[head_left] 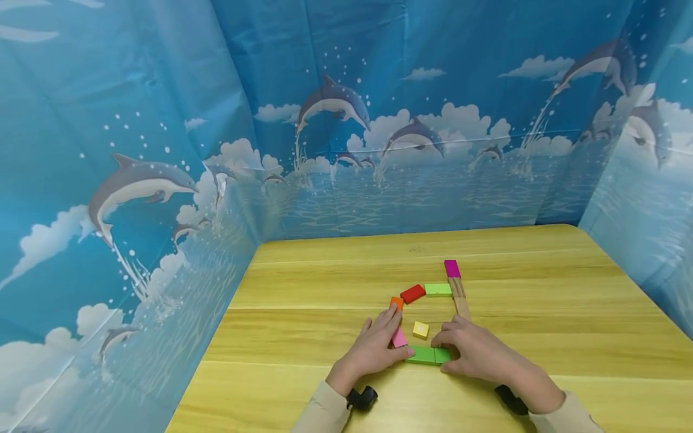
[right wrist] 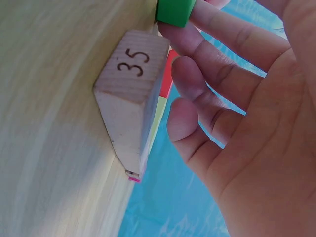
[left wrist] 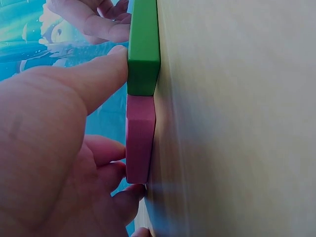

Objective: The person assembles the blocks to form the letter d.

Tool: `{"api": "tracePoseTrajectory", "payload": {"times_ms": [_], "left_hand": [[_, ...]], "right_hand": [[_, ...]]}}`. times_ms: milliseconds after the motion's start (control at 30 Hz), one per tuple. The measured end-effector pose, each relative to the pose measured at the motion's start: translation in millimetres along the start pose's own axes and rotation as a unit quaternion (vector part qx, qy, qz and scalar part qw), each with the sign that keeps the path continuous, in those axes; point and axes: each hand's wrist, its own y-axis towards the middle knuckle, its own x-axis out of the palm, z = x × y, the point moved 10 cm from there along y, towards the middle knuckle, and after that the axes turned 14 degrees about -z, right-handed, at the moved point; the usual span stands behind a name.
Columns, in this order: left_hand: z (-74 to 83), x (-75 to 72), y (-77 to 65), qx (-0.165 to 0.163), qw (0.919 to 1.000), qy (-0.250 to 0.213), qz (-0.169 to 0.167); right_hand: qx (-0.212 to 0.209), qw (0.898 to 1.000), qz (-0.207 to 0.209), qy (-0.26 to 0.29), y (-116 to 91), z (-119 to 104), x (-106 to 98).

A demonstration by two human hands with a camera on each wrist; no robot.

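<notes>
My left hand [head_left: 372, 349] lies along the left side of a ring of flat blocks. Its fingertips are over the orange block [head_left: 397, 302] and by the pink block [head_left: 399, 338], while its thumb presses the left end of a long green block [head_left: 419, 355]. In the left wrist view the pink block [left wrist: 140, 143] meets that green block [left wrist: 143, 47] end to end. At the ring's near right corner my right hand [head_left: 479, 349] pinches a shorter green block [head_left: 441, 356] between thumb and fingers, against the long one. Beside its fingers stands a plain wooden block [right wrist: 131, 74] marked 35.
A yellow block [head_left: 420, 329] sits inside the ring. Red [head_left: 413, 294] and light green [head_left: 438, 290] blocks form its far side. Plain wooden pieces [head_left: 458, 287] run up the right to a magenta block [head_left: 452, 268]. A dolphin-print curtain [head_left: 379, 198] borders the wooden table [head_left: 303, 270].
</notes>
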Motion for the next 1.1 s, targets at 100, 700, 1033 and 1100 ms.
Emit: {"api": "tracePoseTrajectory", "payload": {"times_ms": [100, 700, 1033, 1100], "left_hand": [[-0.4, 0.9, 0.3, 0.001, 1.0, -0.003, -0.001], [-4.0, 1.5, -3.2, 0.0, 1.0, 0.0, 0.004], [-1.0, -0.1, -1.2, 0.001, 1.0, 0.007, 0.004], [-0.3, 0.2, -0.9, 0.001, 1.0, 0.008, 0.004]], "right_hand": [[0.002, 1.0, -0.002, 0.001, -0.6, 0.6, 1.1], [0.026, 1.0, 0.009, 0.009, 4.7, 6.7, -18.2], [0.035, 0.999, 0.015, -0.011, 20.8, 11.8, -30.6], [0.036, 0.999, 0.015, -0.01, 24.3, 12.7, -31.6]]}}
